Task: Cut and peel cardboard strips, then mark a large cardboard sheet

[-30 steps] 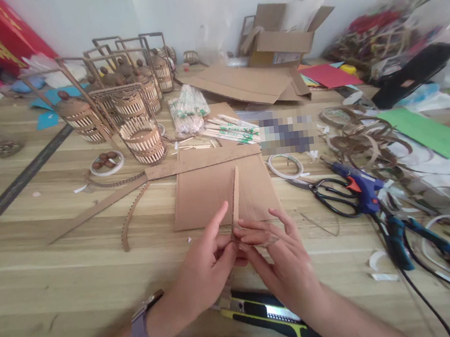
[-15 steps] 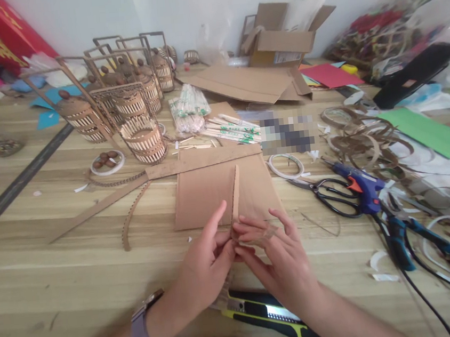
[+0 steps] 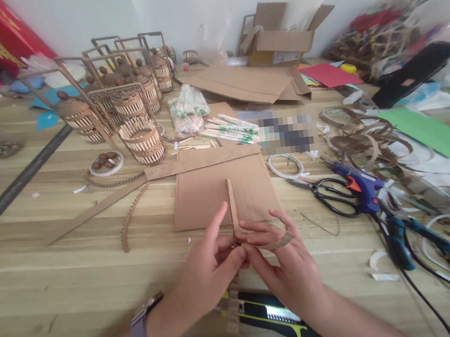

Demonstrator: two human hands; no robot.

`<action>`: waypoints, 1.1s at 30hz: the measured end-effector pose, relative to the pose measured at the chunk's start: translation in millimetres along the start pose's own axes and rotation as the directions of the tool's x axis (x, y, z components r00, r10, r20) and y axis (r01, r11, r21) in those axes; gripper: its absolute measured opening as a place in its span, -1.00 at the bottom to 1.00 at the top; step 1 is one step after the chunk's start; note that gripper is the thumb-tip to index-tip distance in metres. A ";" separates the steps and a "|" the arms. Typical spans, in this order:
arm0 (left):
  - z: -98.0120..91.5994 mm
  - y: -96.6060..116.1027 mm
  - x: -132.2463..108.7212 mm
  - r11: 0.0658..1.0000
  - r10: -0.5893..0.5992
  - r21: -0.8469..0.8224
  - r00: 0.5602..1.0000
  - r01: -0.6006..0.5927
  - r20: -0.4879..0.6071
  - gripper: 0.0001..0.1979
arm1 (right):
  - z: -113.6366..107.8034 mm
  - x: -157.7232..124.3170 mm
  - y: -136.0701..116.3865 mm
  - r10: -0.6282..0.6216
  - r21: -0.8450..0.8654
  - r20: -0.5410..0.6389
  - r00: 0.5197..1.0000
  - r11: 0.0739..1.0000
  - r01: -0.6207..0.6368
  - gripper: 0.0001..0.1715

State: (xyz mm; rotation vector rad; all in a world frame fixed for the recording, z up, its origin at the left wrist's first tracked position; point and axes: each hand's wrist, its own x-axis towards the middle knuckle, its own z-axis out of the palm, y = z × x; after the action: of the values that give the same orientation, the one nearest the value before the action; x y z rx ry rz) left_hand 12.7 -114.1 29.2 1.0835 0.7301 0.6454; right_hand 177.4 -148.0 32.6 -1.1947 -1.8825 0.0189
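Observation:
Between both hands a narrow corrugated cardboard strip [image 3: 232, 202] points away from me, its ridged edge showing on the left. My left hand [image 3: 209, 266] pinches it, thumb over the strip and index finger stretched upward. My right hand [image 3: 280, 254] pinches at the same spot with thumb and fingertips; its little finger sticks out. A thin peeled paper flap [image 3: 283, 241] lies across the right fingers. The strip's near end comes out below the hands, over a yellow-black utility knife [image 3: 272, 313]. The exact pinch point is partly hidden by fingers.
A flat cardboard sheet [image 3: 202, 197] lies just beyond the hands, with a long cardboard strip [image 3: 204, 161] across its top. Small stick lanterns [image 3: 142, 142] stand at the back left. Scissors [image 3: 336, 197], a glue gun [image 3: 366, 188] and blue-handled pliers [image 3: 399, 241] lie to the right.
The strip has swung more upright and slid slightly toward me. The peeled flap on my right hand now sticks out farther to the right. More ridged strip shows over the knife.

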 end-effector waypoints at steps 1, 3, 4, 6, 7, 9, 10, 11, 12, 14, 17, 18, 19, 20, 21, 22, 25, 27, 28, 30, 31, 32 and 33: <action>-0.4 -0.2 0.3 1.000 0.010 0.004 1.000 -0.010 -0.001 -0.19 | 0.5 0.2 -0.5 -0.008 0.004 0.000 1.000 1.000 0.008 -0.81; -1.2 -0.4 0.7 0.999 0.028 0.029 1.000 -0.028 -0.008 -0.21 | 1.7 0.5 -1.2 -0.021 0.009 0.006 1.000 1.000 0.021 -0.80; -1.4 -0.5 0.9 0.998 0.033 0.052 0.999 -0.033 -0.016 -0.22 | 2.2 0.5 -1.3 -0.025 0.002 0.011 1.000 1.000 0.025 -0.81; -1.6 -0.4 0.9 0.994 0.041 0.106 0.999 -0.037 -0.036 -0.21 | 3.0 0.2 -0.8 -0.026 -0.024 0.024 0.999 0.999 0.026 -0.82; -1.5 -0.3 0.8 0.992 0.041 0.121 0.998 -0.035 -0.042 -0.21 | 3.2 0.0 -0.4 -0.023 -0.034 0.031 0.999 0.999 0.024 -0.82; -1.0 -0.3 0.3 0.992 0.035 0.120 0.998 -0.030 -0.043 -0.21 | 3.0 -0.6 0.6 -0.020 -0.036 0.040 0.999 0.999 0.021 -0.82; -0.8 -0.4 -0.1 0.994 0.033 0.104 0.999 -0.029 -0.035 -0.21 | 2.7 -0.9 1.1 -0.018 -0.027 0.041 0.999 0.999 0.019 -0.81; -0.5 -0.7 -0.4 0.996 0.031 0.089 0.999 -0.029 -0.022 -0.22 | 2.3 -1.2 1.4 -0.012 -0.018 0.037 0.999 1.000 0.013 -0.80; -0.3 -1.1 -0.8 0.996 0.034 0.080 0.999 -0.033 -0.008 -0.23 | 1.8 -1.4 1.6 -0.003 -0.012 0.030 1.000 1.000 0.004 -0.80; 0.1 -1.9 -1.3 0.996 0.047 0.078 0.999 -0.048 0.015 -0.25 | 0.8 -1.6 1.7 0.015 -0.004 0.014 1.000 1.000 -0.015 -0.80; 1.0 -1.4 -1.4 0.998 0.029 0.047 0.999 -0.030 0.014 -0.22 | -0.2 -1.5 1.1 0.022 0.002 -0.003 1.000 1.000 -0.022 -0.79; 1.4 -0.7 -1.2 0.999 0.018 0.028 1.000 -0.018 0.004 -0.20 | -0.3 -1.4 0.9 0.016 0.000 -0.004 1.000 1.000 -0.016 -0.78; 1.8 0.1 -1.0 1.000 0.008 0.012 1.000 -0.008 -0.003 -0.18 | -0.5 -1.3 0.6 0.007 -0.002 -0.001 1.000 1.000 -0.007 -0.78; 2.2 0.9 -0.8 1.000 0.004 0.002 1.000 -0.004 -0.007 -0.18 | -0.6 -1.1 0.4 -0.003 -0.007 0.005 1.000 1.000 0.003 -0.77; 2.4 1.7 -0.6 1.000 0.009 -0.004 1.000 -0.009 -0.007 -0.17 | -0.6 -1.0 0.2 -0.012 -0.012 0.012 1.000 1.000 0.012 -0.77; 2.5 2.3 -0.4 1.000 0.020 -0.008 1.000 -0.020 -0.005 -0.17 | -0.7 -0.7 -0.1 -0.019 -0.015 0.017 1.000 1.000 0.019 -0.78; 1.8 2.5 0.2 0.999 0.038 -0.012 0.999 -0.038 0.001 -0.16 | -0.7 0.4 -0.9 -0.031 -0.014 0.023 0.999 0.999 0.031 -0.79; 0.5 1.7 0.6 0.999 0.036 0.004 0.999 -0.036 0.002 -0.16 | -0.2 1.2 -1.3 -0.044 -0.010 0.028 0.999 0.999 0.044 -0.81; -0.2 1.3 1.0 0.999 0.038 0.020 0.999 -0.038 0.002 -0.18 | 0.2 1.4 -1.4 -0.048 -0.013 0.032 0.998 0.999 0.048 -0.81; -1.7 0.9 1.9 0.997 0.045 0.061 0.999 -0.044 -0.013 -0.21 | 1.3 1.4 -1.3 -0.047 -0.029 0.044 0.998 0.998 0.048 -0.83; -2.2 0.9 2.4 0.996 0.046 0.081 0.999 -0.044 -0.024 -0.23 | 2.0 1.2 -1.2 -0.041 -0.039 0.047 0.998 0.998 0.043 -0.83; -2.5 1.1 2.8 0.994 0.048 0.098 0.998 -0.044 -0.036 -0.24 | 2.6 0.9 -1.0 -0.035 -0.047 0.048 0.998 0.998 0.038 -0.84; -2.5 1.4 3.1 0.993 0.048 0.107 0.998 -0.043 -0.047 -0.24 | 3.1 0.5 -0.7 -0.033 -0.052 0.049 0.998 0.998 0.036 -0.84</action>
State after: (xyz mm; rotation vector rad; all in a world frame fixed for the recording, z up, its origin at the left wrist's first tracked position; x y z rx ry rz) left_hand 12.5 -109.8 29.2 1.1876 0.7913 0.6806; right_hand 174.7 -146.7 31.3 -1.2072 -1.9558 -0.0220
